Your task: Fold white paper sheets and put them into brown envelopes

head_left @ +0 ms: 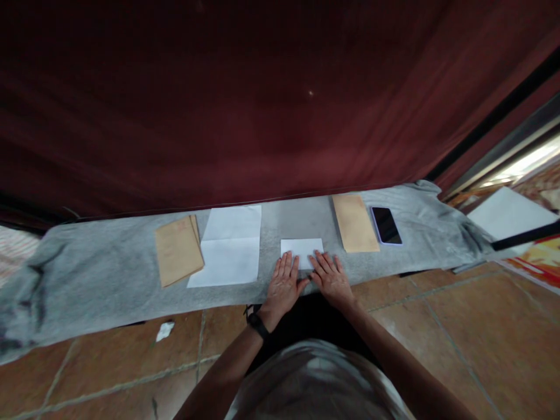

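A small folded white sheet of paper (301,246) lies flat on the grey cloth, straight in front of me. My left hand (283,284) presses on its near left part, fingers stretched out. On its near right part lies my right hand (331,277), also flat with fingers spread. The two thumbs almost meet at the paper's near edge. To the left is a larger white sheet (231,251) with a crease across it. Brown envelopes (178,251) overlap that sheet's left edge. Another brown envelope (356,224) lies to the right of my hands.
A phone (386,226) with a dark screen rests right of the single envelope. Grey cloth (109,262) covers the narrow bench. A dark red panel (262,116) rises behind it. On the tiled floor (437,326), a crumpled white scrap (165,331) lies near the bench.
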The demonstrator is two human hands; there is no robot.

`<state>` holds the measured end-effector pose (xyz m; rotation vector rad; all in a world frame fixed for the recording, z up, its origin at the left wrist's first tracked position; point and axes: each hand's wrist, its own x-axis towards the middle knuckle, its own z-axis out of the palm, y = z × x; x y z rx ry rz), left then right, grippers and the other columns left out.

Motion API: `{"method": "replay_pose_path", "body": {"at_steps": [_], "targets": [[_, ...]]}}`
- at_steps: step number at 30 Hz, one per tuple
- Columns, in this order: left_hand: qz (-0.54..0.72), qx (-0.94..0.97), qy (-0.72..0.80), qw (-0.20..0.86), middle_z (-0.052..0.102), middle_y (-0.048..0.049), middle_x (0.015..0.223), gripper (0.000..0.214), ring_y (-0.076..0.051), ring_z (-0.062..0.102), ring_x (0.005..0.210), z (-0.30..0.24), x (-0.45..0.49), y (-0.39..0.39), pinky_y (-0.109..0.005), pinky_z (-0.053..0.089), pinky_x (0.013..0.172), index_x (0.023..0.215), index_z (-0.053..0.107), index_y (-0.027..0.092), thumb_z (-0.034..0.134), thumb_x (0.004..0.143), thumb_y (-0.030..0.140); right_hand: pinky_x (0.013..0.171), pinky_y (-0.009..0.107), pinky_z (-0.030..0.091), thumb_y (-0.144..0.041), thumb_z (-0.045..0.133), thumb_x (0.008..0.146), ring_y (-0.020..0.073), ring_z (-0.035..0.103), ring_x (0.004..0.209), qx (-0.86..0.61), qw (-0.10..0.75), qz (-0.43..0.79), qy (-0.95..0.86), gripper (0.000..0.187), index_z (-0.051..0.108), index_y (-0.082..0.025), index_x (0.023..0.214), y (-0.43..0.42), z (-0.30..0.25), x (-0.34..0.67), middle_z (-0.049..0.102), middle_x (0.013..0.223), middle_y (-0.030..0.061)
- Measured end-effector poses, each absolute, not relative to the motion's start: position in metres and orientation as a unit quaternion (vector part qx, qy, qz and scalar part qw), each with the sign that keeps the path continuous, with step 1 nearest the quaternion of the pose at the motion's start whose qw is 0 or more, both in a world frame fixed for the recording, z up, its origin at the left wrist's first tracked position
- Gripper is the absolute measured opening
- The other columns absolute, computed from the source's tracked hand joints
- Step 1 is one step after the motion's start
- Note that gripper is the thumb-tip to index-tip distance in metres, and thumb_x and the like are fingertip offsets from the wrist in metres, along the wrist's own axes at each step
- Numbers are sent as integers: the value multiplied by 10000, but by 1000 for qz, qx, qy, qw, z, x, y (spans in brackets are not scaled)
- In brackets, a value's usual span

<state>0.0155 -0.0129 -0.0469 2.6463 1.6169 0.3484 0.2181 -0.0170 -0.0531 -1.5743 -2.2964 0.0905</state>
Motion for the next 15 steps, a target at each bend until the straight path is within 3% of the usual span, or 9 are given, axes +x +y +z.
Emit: {"method": "replay_pose_path", "body": {"at_steps": [5,10,15], "targets": [[105,856,506,19,228,-200,1643,676,-340,175,1528,-45,14,-14,-529,273,1215,1558,330,184,486,982,503,1212,578,224,-345,358,1054,295,331,1481,-567,187,63,-800,477,452,-209,1502,-18,-40,215,465,1543,89],[106,855,506,38,238,-190,1641,613,-314,185,1530,-46,10,-14,-520,269,1222,1556,317,126,424,1012,389,1233,519,228,-358,337,1059,246,382,1459,-517,188,101,-829,501,408,-190,1525,-14,-38,193,454,1550,94],[127,845,517,53,320,-199,1605,602,-265,233,1523,-44,12,-11,-499,223,1245,1550,291,52,331,1025,343,1229,514,241,-362,391,1047,254,344,1480,-539,187,76,-818,544,339,-184,1558,-14,-50,207,376,1593,108]]}}
